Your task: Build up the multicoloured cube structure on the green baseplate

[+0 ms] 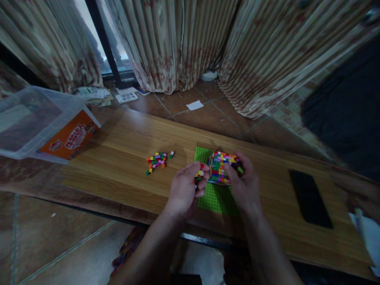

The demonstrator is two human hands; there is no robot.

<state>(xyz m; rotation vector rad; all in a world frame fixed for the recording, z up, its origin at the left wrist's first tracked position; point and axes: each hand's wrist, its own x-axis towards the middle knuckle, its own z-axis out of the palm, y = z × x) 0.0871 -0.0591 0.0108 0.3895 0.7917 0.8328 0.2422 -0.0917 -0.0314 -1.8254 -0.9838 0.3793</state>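
On a green studded baseplate (219, 200) stands a block built of many small multicoloured bricks (220, 168). My right hand (245, 182) wraps around the block's right side, its thumb lying on the front face. Just left of the block, my left hand (187, 188) is closed around several small loose bricks (198, 178), white, yellow and green among them. A red piece shows at its fingertips, close to the block; whether it touches cannot be made out. Farther left, a small heap of coloured bricks (157, 161) lies on the wooden tabletop.
The narrow wooden table (118, 158) runs across the view. A clear plastic bin (41, 122) with an orange label stands at its left end. A black phone-like slab (310, 198) lies on the right. Papers (127, 96) and a white sheet (195, 105) rest on the floor beyond, before curtains (178, 43).
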